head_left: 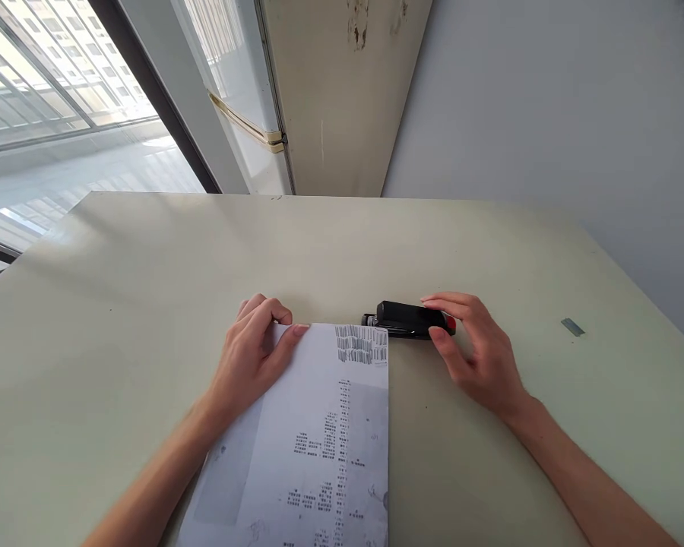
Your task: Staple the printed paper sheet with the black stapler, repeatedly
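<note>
A printed sheet or stack of paper [313, 425] lies on the table in front of me, its top edge pointing away. My left hand [258, 338] grips its upper left corner, the thumb on top and the fingers curled at the far edge. Just beyond the upper right corner rests a black stapler [407, 317], lying sideways with its left end by the paper's corner. At its red-tipped right end is my right hand [473, 349], thumb on the near side and fingertips on top, holding it lightly. Whether the paper's corner reaches into the stapler's jaw, I cannot tell.
The pale table [176, 258] spreads widely around both hands. A small grey strip [573, 327] lies to the right. Beyond the far edge stand a refrigerator [342, 99], a grey wall [547, 99] and, on the left, a window [51, 76] with bars.
</note>
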`<state>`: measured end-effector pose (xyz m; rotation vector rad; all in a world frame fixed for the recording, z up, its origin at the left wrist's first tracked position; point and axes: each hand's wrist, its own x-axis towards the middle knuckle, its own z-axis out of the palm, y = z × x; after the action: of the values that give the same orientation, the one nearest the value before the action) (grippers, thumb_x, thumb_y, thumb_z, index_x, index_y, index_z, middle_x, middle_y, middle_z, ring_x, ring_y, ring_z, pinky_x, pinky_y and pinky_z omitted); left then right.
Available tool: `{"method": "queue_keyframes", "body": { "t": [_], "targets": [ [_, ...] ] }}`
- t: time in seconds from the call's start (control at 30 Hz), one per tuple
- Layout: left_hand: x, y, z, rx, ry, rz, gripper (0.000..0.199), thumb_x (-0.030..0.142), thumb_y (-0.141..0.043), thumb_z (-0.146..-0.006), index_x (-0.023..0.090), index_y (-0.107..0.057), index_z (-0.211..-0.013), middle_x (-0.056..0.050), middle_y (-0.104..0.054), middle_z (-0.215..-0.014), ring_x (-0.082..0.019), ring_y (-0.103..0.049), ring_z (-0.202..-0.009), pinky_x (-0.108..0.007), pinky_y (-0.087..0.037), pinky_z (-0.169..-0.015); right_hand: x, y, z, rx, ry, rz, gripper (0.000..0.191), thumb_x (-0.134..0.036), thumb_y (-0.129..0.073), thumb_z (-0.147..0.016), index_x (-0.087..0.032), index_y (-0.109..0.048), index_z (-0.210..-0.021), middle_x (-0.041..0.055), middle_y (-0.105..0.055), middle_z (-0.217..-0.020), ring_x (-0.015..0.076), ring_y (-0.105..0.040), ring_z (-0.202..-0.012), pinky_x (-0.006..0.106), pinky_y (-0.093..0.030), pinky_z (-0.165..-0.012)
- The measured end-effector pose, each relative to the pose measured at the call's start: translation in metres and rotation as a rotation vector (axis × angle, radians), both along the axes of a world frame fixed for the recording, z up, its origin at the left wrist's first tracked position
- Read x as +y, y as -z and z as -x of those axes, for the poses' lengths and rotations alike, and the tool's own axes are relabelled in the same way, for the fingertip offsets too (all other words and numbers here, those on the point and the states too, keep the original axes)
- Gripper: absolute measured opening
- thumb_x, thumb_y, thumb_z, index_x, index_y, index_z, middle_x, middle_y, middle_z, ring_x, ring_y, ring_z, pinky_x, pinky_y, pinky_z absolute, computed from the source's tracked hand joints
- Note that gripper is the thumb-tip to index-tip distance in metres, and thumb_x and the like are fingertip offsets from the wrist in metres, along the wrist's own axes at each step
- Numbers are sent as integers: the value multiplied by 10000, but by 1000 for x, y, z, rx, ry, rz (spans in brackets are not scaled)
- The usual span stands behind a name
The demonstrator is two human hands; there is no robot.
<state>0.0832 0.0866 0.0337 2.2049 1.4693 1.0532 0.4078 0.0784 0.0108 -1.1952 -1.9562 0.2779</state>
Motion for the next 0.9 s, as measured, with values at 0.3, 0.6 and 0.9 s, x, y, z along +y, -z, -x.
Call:
{"method": "queue_keyframes", "body": {
  "t": [0.3, 0.6, 0.9],
  "targets": [
    [-3, -2, -3, -37, 25, -53, 172, 251, -582, -1012, 236, -484, -872, 2, -540, -795, -167, -475, -741, -323, -415, -684, -16, -15, 22, 29, -201, -264, 218, -114, -610, -911, -213, -664, -1099, 103, -708, -1083, 301, -648, -1081, 484, -543, -880],
    [-8, -3, -7, -55, 65, -97, 169, 226, -595, -995, 243, -483, -869, 7, -539, -773, -174, -470, -724, -328, -416, -674, -27, -14, 36, 51, -305, -253, 148, -161, -608, -906, -182, -663, -1042, 109, -696, -1056, 298, -640, -1027, 487, -534, -827],
    [-9, -4, -12, -59, 125, -158, 195, 229, -604, -1008, 246, -455, -883, 23, -520, -755, -172, -461, -717, -339, -406, -716, -29, -14, 38, 52, -298, -253, 131, -92, -643, -868, -216, -637, -909, 77, -696, -979, 280, -660, -980, 470, -544, -795]
  ]
}}
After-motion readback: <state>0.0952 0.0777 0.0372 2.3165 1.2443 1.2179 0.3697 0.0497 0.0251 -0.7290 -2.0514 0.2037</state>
